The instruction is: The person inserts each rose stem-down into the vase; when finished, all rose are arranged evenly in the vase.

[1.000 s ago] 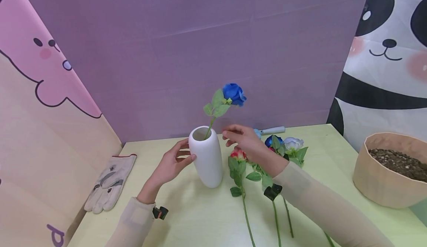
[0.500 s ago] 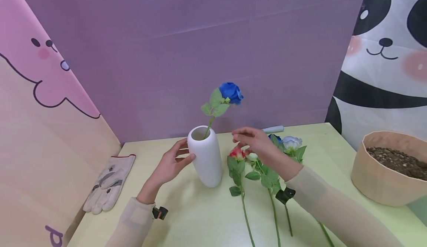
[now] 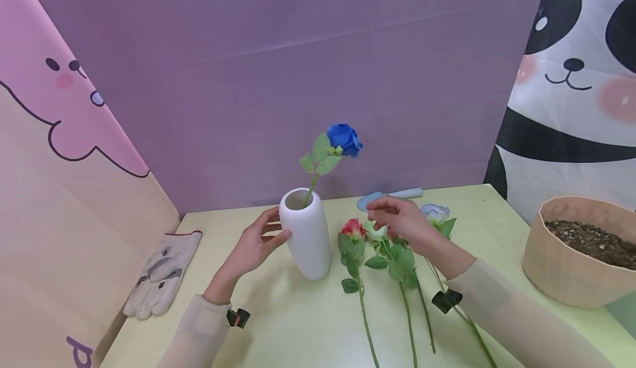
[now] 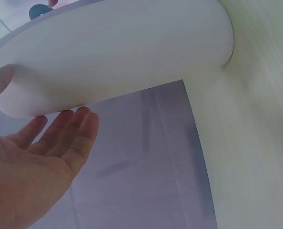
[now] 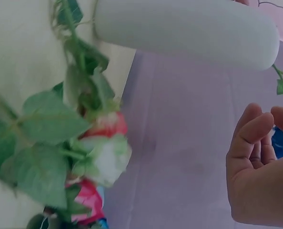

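Observation:
A white vase [image 3: 308, 241] stands upright on the table, and one blue rose [image 3: 344, 139] leans to the right out of its mouth. My left hand [image 3: 256, 245] holds the vase from the left near the top, thumb in front and fingertips [image 4: 86, 121] against its far side. My right hand [image 3: 402, 222] hovers above the loose roses with loosely bent fingers and nothing in them. Under and beside it lie a red rose [image 3: 354, 229], a white-green rose [image 3: 375, 231] and a pale lilac rose [image 3: 435, 213]. In the right wrist view a pink bloom [image 5: 87, 202] also shows.
A small trowel [image 3: 370, 200] with a pale handle lies at the table's back edge. To the right stands a tan pot [image 3: 571, 268] of soil. A pair of work gloves [image 3: 164, 274] rests on the left. Behind is a purple backdrop [image 3: 248, 108].
My right hand has drawn away from the vase, moving right over the loose roses and uncovering the trowel's blade. The left hand, the vase and its blue rose stay nearly where they were.

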Action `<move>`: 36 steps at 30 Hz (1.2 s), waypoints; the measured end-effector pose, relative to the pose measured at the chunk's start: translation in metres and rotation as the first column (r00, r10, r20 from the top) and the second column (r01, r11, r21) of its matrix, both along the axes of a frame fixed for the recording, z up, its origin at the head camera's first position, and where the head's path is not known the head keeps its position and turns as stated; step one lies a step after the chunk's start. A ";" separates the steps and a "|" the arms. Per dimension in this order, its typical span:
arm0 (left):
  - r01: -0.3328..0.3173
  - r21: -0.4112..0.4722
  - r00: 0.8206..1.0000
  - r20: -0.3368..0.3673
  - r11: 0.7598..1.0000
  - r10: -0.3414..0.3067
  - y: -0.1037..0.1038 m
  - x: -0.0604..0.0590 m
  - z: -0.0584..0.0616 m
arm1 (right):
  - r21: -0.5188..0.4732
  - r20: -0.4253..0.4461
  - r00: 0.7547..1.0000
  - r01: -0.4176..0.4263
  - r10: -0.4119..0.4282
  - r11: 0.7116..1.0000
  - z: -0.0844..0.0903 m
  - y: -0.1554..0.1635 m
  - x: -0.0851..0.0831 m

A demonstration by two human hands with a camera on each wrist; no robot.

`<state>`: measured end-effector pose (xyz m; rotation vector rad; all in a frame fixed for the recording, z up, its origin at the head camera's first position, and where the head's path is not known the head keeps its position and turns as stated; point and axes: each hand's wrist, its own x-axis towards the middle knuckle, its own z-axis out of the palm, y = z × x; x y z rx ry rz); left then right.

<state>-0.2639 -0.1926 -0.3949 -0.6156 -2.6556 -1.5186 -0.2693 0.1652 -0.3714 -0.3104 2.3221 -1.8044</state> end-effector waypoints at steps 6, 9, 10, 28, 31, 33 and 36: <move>0.001 0.005 1.000 -0.001 1.000 -0.001 0.001 0.000 -0.001 | 0.027 -0.053 0.999 -0.004 0.005 1.000 -0.008 0.014 0.003; 0.001 0.003 1.000 0.001 1.000 -0.001 0.001 0.000 -0.001 | 0.048 -0.084 0.996 0.004 0.000 0.999 -0.011 0.020 0.004; 0.002 0.003 1.000 0.002 1.000 -0.002 0.001 0.000 -0.001 | 0.054 -0.092 0.996 0.006 -0.001 0.999 -0.012 0.022 0.005; -0.009 -0.011 1.000 -0.005 1.000 0.009 0.001 -0.002 -0.003 | 0.200 -0.077 0.995 0.079 -0.064 0.977 -0.029 0.061 0.011; -0.004 -0.008 1.000 -0.001 1.000 0.004 0.000 -0.001 -0.002 | 0.225 -0.081 0.994 0.096 -0.079 0.970 -0.035 0.069 0.010; -0.003 -0.006 1.000 0.001 1.000 0.003 0.000 -0.001 -0.002 | 0.237 -0.076 0.993 0.102 -0.086 0.966 -0.040 0.075 0.010; -0.003 -0.007 1.000 0.001 1.000 0.003 -0.001 -0.001 -0.002 | 0.239 -0.060 0.994 0.105 -0.093 0.965 -0.046 0.082 0.008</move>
